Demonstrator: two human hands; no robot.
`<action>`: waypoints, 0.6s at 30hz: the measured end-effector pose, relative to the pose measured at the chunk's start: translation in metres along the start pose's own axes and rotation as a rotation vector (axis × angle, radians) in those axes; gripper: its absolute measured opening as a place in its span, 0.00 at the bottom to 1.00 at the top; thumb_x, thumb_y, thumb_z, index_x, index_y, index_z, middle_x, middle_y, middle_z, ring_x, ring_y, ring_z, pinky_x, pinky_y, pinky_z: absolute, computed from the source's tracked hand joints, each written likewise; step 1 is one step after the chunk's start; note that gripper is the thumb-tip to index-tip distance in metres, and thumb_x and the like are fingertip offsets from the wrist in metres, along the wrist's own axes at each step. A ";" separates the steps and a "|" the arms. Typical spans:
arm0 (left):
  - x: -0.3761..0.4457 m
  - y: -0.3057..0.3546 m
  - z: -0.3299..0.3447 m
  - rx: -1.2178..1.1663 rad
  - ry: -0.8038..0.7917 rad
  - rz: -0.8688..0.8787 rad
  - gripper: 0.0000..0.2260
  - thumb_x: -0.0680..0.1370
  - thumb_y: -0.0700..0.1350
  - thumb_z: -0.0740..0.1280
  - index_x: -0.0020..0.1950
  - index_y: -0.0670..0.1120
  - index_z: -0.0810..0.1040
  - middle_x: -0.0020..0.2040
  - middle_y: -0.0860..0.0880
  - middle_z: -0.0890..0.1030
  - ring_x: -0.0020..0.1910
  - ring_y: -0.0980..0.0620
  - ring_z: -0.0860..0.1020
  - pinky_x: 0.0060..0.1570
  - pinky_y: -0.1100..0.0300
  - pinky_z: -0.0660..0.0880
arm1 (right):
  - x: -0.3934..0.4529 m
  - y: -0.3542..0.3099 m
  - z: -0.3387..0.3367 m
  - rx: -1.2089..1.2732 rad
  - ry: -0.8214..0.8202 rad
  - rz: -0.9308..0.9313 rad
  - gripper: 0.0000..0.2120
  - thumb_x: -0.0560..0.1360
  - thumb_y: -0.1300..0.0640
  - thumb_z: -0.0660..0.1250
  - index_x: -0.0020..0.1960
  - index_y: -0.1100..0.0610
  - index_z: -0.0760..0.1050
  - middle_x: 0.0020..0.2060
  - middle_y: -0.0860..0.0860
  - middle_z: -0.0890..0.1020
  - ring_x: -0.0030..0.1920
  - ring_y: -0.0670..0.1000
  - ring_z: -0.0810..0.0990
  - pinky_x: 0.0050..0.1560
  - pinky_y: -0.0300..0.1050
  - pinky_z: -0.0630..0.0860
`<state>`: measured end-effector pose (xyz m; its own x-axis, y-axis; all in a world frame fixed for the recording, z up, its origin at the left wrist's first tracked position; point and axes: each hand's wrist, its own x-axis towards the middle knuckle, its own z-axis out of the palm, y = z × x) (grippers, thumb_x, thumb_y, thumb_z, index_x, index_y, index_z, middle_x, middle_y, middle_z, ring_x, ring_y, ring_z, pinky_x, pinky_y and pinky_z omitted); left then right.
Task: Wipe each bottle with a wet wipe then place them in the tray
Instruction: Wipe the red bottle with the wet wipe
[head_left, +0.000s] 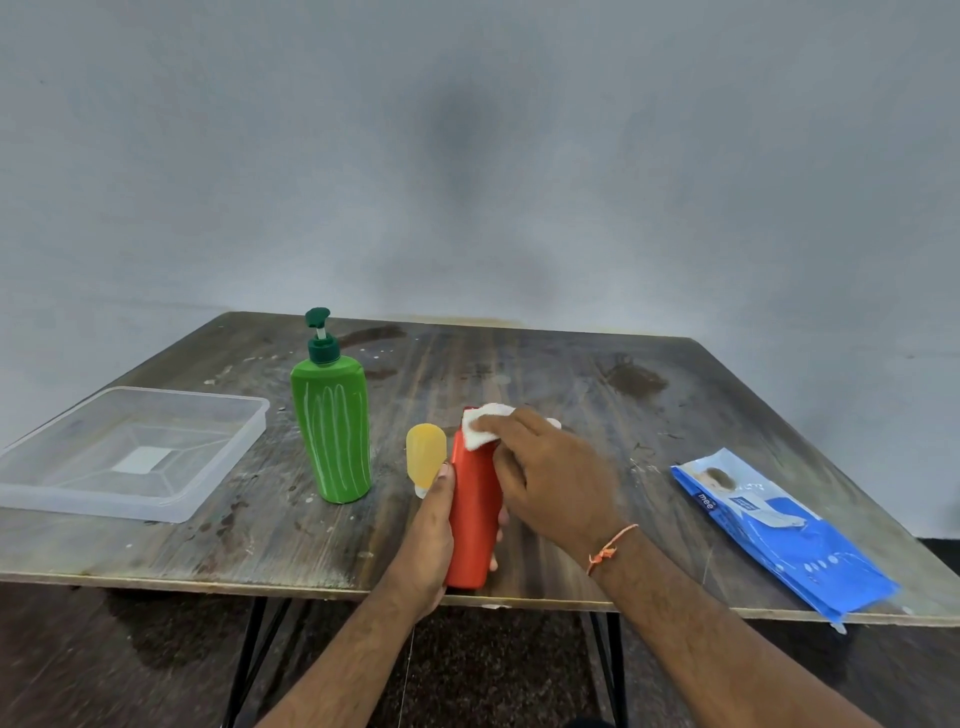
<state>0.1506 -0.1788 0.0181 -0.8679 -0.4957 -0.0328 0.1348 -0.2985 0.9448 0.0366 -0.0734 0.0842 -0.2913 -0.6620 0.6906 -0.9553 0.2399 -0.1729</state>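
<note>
- The red bottle (472, 519) is gripped by the left hand (428, 535) over the table's (571, 374) near edge.
- A white wet wipe (480, 428) is pressed onto its top by the right hand (550, 475).
- The clear tray (208, 499) is left apart.

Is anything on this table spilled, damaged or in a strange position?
Nothing spilled or broken. The wipes pack overhangs the table's near edge. The small yellow bottle stands cap-down. The tabletop shows dark stains and scratches.

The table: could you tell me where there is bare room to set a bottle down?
Bare table lies between the right hand and wipes pack, and behind the bottles. It is crowded around the green bottle, yellow bottle and red bottle.
</note>
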 end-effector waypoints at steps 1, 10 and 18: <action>0.000 0.001 0.001 0.004 0.009 0.002 0.34 0.80 0.68 0.53 0.57 0.40 0.83 0.44 0.38 0.84 0.37 0.46 0.82 0.35 0.53 0.80 | -0.003 -0.003 0.001 0.000 -0.006 -0.026 0.16 0.82 0.52 0.59 0.65 0.45 0.81 0.62 0.42 0.84 0.46 0.47 0.83 0.40 0.43 0.81; -0.003 0.005 0.002 -0.040 -0.003 -0.011 0.33 0.82 0.68 0.52 0.51 0.46 0.87 0.45 0.38 0.83 0.38 0.46 0.81 0.36 0.52 0.79 | -0.004 -0.001 0.001 0.002 0.021 -0.004 0.14 0.83 0.52 0.61 0.63 0.44 0.81 0.58 0.42 0.84 0.43 0.46 0.82 0.40 0.41 0.80; -0.003 0.008 -0.005 -0.157 -0.080 -0.062 0.35 0.83 0.67 0.53 0.67 0.38 0.79 0.46 0.39 0.82 0.39 0.46 0.80 0.34 0.53 0.80 | -0.008 0.007 -0.001 0.057 0.038 0.061 0.15 0.83 0.51 0.60 0.65 0.46 0.79 0.57 0.43 0.85 0.43 0.43 0.80 0.42 0.35 0.75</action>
<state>0.1571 -0.1841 0.0242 -0.9114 -0.4074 -0.0574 0.1474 -0.4536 0.8790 0.0326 -0.0655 0.0780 -0.3480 -0.6194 0.7038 -0.9375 0.2373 -0.2547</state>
